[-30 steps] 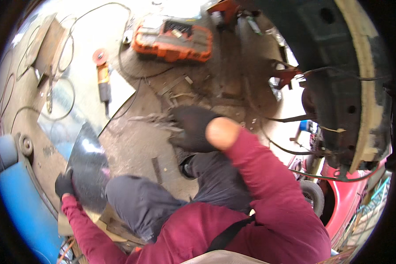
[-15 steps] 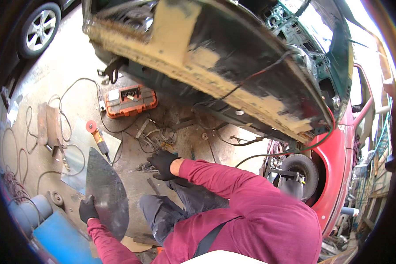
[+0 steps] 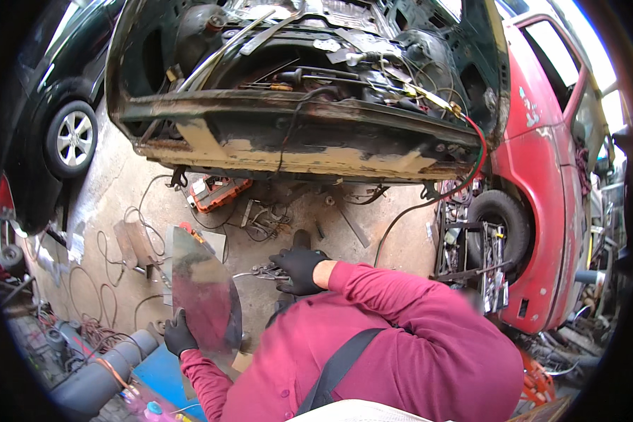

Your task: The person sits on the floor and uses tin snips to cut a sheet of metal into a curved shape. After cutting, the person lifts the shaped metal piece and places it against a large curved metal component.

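In a black glove, my left hand (image 3: 180,333) grips the near-left edge of a sheet of metal (image 3: 205,299) with a curved right side. The sheet stands tilted up on my left, its surface catching a dull reddish reflection. My right hand (image 3: 299,271), also gloved in black, is in front of my chest, above my leg. Its fingers are spread, and I see nothing held in them. Just left of it, several metal clamps or pliers (image 3: 266,271) lie on the floor. An angle grinder (image 3: 193,234) with an orange disc shows partly behind the sheet's top end.
Ahead stands an open car body (image 3: 295,133) with tools lying inside it. An orange toolbox (image 3: 220,193) sits on the floor below. To the right are a red car body (image 3: 534,211) and a tyre (image 3: 503,228). Cables (image 3: 105,281) and a grey cylinder (image 3: 105,366) lie left.
My view has lifted and turned, showing the car body's inside. The metal sheet has been raised and tilted in my left hand. My right hand now sits closer to my chest.
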Motion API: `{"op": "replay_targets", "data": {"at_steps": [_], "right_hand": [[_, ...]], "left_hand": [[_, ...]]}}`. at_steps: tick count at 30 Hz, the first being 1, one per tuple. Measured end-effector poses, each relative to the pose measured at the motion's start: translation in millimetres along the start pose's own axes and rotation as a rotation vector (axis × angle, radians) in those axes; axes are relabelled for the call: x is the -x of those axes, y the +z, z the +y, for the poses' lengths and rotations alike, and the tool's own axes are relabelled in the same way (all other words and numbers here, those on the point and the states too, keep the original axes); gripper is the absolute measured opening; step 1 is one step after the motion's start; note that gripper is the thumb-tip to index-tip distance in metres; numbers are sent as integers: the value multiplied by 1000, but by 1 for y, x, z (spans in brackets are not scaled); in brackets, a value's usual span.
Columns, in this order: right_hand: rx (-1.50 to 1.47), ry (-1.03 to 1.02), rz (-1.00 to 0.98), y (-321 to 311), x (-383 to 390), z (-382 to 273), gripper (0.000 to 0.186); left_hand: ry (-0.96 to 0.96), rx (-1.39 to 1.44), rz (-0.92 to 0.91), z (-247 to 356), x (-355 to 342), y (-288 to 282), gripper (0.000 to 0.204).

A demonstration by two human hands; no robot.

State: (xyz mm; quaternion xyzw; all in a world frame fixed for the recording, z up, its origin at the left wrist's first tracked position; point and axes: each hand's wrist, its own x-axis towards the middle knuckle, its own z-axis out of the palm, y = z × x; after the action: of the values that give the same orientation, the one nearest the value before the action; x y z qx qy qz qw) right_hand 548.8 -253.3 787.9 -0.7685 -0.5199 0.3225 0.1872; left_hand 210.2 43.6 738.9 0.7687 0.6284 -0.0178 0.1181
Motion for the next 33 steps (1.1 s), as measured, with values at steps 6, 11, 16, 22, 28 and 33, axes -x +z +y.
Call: {"op": "replay_targets", "data": {"at_steps": [6,11,16,22,28,33], "right_hand": [[-271,408,205,-90,66,18,70],[-97,546,638,-130,107,58,79],[-71,627,607,-152,115,71,83],[-167,527,756,-198,96,60,83],[-11,565,888,-295,118,80,86],[-61,713,782,-400,97,148,89]], "left_hand": [[251,114,204,79,-41,-107,66],[999,-521,686,74,-178,-185,28],[627,407,273,230,-175,-274,26],[944,530,353,337,-221,-284,18],[985,623,239,406,-244,-284,13],[1145,250,333,426,-239,-295,18]]}}
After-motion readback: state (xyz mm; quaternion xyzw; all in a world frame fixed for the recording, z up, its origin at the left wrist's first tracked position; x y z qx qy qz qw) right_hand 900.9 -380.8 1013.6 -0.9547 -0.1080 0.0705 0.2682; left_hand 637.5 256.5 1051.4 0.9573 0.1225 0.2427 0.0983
